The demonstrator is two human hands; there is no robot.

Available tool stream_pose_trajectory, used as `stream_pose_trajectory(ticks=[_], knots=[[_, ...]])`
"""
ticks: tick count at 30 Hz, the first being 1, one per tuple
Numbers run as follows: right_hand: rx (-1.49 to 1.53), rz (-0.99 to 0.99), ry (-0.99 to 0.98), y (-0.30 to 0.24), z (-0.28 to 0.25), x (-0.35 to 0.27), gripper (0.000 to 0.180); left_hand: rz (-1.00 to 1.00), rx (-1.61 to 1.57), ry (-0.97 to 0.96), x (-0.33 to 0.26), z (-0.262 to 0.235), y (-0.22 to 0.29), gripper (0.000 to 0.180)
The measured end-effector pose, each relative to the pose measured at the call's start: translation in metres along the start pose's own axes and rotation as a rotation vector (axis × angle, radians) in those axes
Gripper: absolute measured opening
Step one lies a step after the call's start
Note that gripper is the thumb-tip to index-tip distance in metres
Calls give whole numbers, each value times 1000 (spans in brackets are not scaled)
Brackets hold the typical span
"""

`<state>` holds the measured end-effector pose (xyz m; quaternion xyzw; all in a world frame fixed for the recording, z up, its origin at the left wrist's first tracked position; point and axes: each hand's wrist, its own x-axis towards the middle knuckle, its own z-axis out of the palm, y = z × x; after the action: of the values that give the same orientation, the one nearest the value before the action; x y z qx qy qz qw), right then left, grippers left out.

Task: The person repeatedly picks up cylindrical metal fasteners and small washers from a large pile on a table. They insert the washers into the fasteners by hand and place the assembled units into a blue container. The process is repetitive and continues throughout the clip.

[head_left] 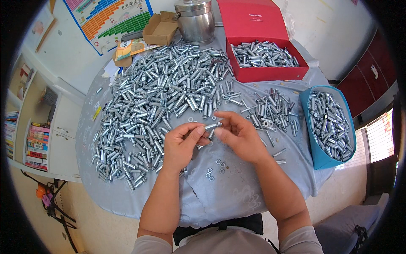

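Note:
Between my hands, over the front of the table, is a silver expansion bolt (210,126). My left hand (182,142) pinches its sleeve between thumb and fingers. My right hand (237,135) curls around the nut end, its fingers meeting that tip while thumb and forefinger stand somewhat apart. Just below, another metal piece (211,136) shows partly, and I cannot tell whether it is held. A large heap of expansion bolts (169,84) spreads to the left and behind my hands. Loose nuts (210,170) and washers lie on the cloth nearer to me.
A smaller pile of bolts (272,108) lies to the right. Bolts fill the open red box (270,74) behind and the blue bin (314,139) at the right edge. A steel pot (195,23) and a cardboard box (160,29) stand at the back; a grey chair (347,228) is at lower right.

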<state>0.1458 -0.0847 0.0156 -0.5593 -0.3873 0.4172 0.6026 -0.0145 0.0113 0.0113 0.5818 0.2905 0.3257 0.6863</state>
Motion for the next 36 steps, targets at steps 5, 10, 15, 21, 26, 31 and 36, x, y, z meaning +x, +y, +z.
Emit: stream_pose_trajectory(ticks=[5,10,15,21,26,31,36], knots=[[-11,20,-10,2,-2,1,18,15,12,-6,-1,-1,-3,19],[-109,110,31,2,-6,2,21,23,30,-8,-1,0,-2,19],[98,-78,55,9,0,3,24,13,-3,3,0,0,-1,18],[58,-43,19,10,-3,6,23,21,5,4,-1,1,-1,19],[48,92,18,5,-6,5,23,37,9,2,-1,0,-1,19],[148,-61,75,6,0,4,23,36,-6,9,-1,0,-1,19],[73,-3,40,9,-5,6,21,36,21,-4,-1,1,0,18]])
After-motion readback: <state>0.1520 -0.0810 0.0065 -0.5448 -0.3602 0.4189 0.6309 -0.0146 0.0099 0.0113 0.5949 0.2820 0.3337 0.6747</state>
